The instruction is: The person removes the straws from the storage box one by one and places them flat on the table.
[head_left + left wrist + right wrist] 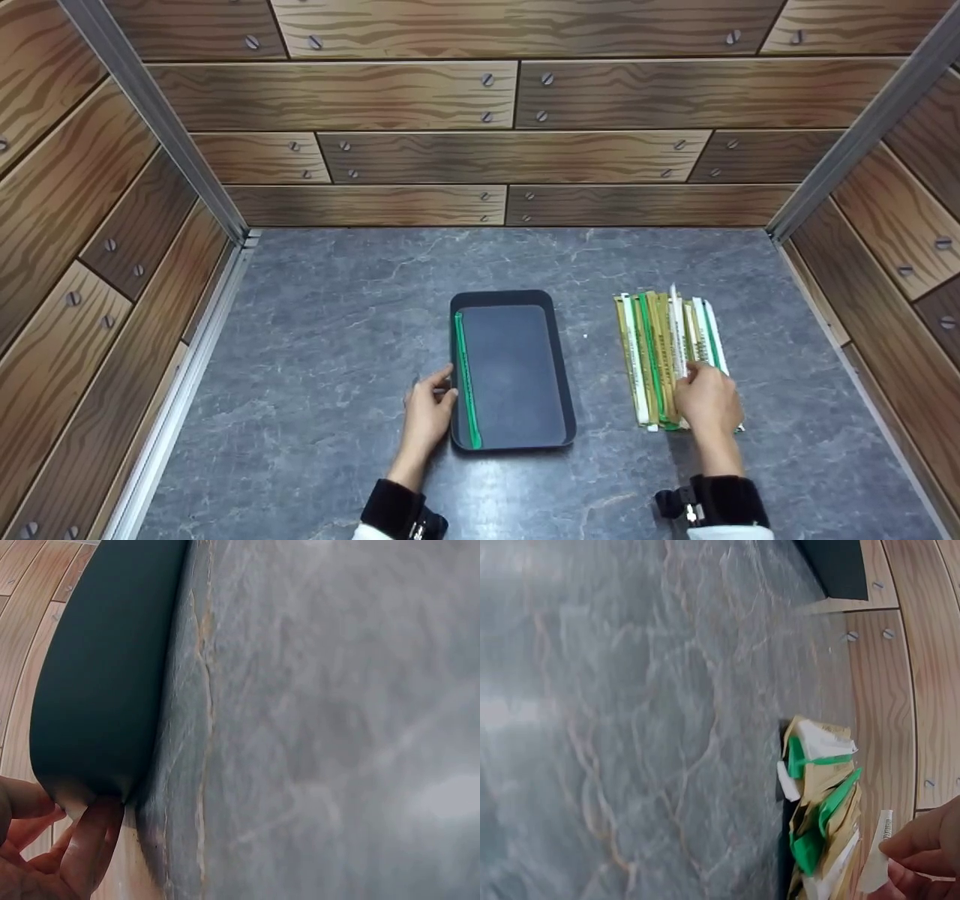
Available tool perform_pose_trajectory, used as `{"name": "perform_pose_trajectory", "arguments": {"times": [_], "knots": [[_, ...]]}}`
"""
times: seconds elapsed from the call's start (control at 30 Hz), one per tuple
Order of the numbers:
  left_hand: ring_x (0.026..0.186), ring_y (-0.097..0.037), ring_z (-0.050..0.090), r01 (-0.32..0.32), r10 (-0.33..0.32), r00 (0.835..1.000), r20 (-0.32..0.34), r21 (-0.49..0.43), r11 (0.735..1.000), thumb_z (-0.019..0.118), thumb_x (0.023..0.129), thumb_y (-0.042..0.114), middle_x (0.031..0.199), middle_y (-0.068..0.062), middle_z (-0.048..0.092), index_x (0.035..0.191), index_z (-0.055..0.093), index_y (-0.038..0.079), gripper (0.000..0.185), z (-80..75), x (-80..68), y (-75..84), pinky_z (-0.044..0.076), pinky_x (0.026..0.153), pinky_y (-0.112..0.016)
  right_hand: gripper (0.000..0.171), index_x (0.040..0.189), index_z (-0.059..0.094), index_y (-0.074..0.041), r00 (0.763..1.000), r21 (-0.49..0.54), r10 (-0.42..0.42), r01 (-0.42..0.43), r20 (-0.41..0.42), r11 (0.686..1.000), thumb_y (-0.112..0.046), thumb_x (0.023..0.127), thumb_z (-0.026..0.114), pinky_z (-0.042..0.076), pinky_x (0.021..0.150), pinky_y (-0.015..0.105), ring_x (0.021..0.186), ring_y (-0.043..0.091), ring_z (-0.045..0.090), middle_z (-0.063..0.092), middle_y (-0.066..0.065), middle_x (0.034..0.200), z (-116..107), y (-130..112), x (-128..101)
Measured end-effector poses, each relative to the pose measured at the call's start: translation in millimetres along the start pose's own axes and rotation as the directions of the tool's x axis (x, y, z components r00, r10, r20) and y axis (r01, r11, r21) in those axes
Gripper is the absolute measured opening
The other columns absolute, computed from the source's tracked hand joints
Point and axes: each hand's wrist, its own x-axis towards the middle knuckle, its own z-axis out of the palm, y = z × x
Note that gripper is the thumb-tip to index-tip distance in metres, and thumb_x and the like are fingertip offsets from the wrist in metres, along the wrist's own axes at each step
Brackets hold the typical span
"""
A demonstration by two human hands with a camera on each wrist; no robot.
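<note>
stick (466, 379) in tray (559, 360), pile (667, 352) right

Even, soft overhead light, faint shadows; head view sharp, wrist views blurred close up.
</note>
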Motion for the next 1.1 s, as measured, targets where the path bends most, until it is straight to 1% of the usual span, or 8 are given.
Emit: {"name": "perform_pose_trajectory", "arguments": {"times": [0.1, 0.17, 0.3, 0.4, 0.6, 0.8, 0.93, 1.1], "knots": [[0.091, -0.028, 0.069, 0.002, -0.002, 1.0, 0.008, -0.008, 1.0, 0.063, 0.091, -0.005, 0.107, -0.019, 0.067, 0.132, 0.06, 0.0, 0.042, -0.1, -0.2, 0.2, 0.058, 0.076, -0.036, 0.041, 0.129, 0.06, 0.001, 0.999, -0.002, -0.022, 0.022, -0.03, 1.0, -0.013, 0.092, 0.05, 0.048, 0.057, 0.053, 0.09, 0.048, 0.059, 0.058, 0.029, 0.117, 2, -1, 1], [0.09, -0.027, 0.069, 0.006, -0.006, 1.0, 0.006, -0.002, 1.0, 0.063, 0.091, -0.004, 0.106, -0.018, 0.067, 0.132, 0.06, 0.001, 0.041, -0.4, 0.0, 0.5, 0.057, 0.075, -0.035, 0.039, 0.125, 0.062, 0.004, 0.994, 0.01, -0.078, 0.079, -0.075, 0.997, -0.013, 0.091, 0.054, 0.049, 0.066, 0.059, 0.096, 0.052, 0.057, 0.056, 0.032, 0.116, 5, -6, -1], [0.088, -0.025, 0.07, -0.003, 0.003, 1.0, -0.01, 0.005, 1.0, 0.064, 0.091, -0.004, 0.104, -0.017, 0.068, 0.131, 0.061, 0.001, 0.041, -0.7, 1.2, 0.9, 0.058, 0.075, -0.035, 0.032, 0.117, 0.065, 0.008, 0.955, 0.062, -0.27, 0.279, -0.125, 0.958, -0.005, 0.087, 0.062, 0.049, 0.079, 0.059, 0.101, 0.05, 0.056, 0.058, 0.032, 0.112, 19, -30, -13], [0.088, -0.025, 0.07, -0.014, 0.014, 1.0, -0.013, 0.003, 1.0, 0.064, 0.09, -0.005, 0.104, -0.018, 0.069, 0.13, 0.061, 0.0, 0.041, -0.1, 1.7, 0.7, 0.058, 0.076, -0.036, 0.029, 0.111, 0.067, 0.007, 0.894, 0.095, -0.431, 0.443, -0.124, 0.891, -0.001, 0.083, 0.068, 0.049, 0.081, 0.056, 0.098, 0.044, 0.059, 0.061, 0.027, 0.106, 32, -54, -24], [0.088, -0.025, 0.07, -0.009, 0.009, 1.0, -0.008, -0.006, 1.0, 0.064, 0.09, -0.005, 0.103, -0.017, 0.069, 0.13, 0.062, -0.001, 0.04, 0.4, 2.2, -1.0, 0.057, 0.079, -0.037, 0.025, 0.107, 0.071, -0.002, 0.758, 0.098, -0.646, 0.652, -0.088, 0.752, -0.003, 0.083, 0.074, 0.053, 0.08, 0.045, 0.09, 0.029, 0.062, 0.064, 0.012, 0.1, 59, -99, -51], [0.088, -0.025, 0.07, -0.024, 0.024, 1.0, -0.005, -0.004, 1.0, 0.064, 0.09, -0.005, 0.102, -0.017, 0.069, 0.13, 0.062, -0.001, 0.04, -0.9, 1.8, -1.1, 0.056, 0.081, -0.04, 0.028, 0.116, 0.07, -0.01, 0.598, 0.125, -0.787, 0.778, 0.152, 0.616, -0.012, 0.089, 0.07, 0.053, 0.086, 0.04, 0.096, 0.021, 0.06, 0.062, 0.005, 0.106, 90, -132, -81], [0.087, -0.025, 0.071, -0.023, 0.023, 1.0, -0.002, -0.005, 1.0, 0.064, 0.09, -0.005, 0.102, -0.017, 0.069, 0.13, 0.062, 0.0, 0.04, -0.7, 1.0, -1.4, 0.057, 0.079, -0.039, 0.032, 0.126, 0.068, -0.018, 0.519, 0.12, -0.799, 0.811, 0.303, 0.572, -0.019, 0.094, 0.065, 0.053, 0.084, 0.038, 0.098, 0.018, 0.056, 0.058, 0.002, 0.109, 109, -143, -96], [0.088, -0.027, 0.07, -0.004, 0.004, 1.0, 0.002, 0.002, 1.0, 0.064, 0.091, -0.003, 0.104, -0.018, 0.068, 0.131, 0.061, 0.002, 0.041, -0.6, 0.0, -1.6, 0.058, 0.075, -0.035, 0.033, 0.13, 0.066, -0.023, 0.476, 0.109, -0.798, 0.83, 0.37, 0.546, -0.022, 0.098, 0.06, 0.05, 0.077, 0.033, 0.091, 0.014, 0.051, 0.054, 0.0, 0.105, 122, -150, -101]]}}
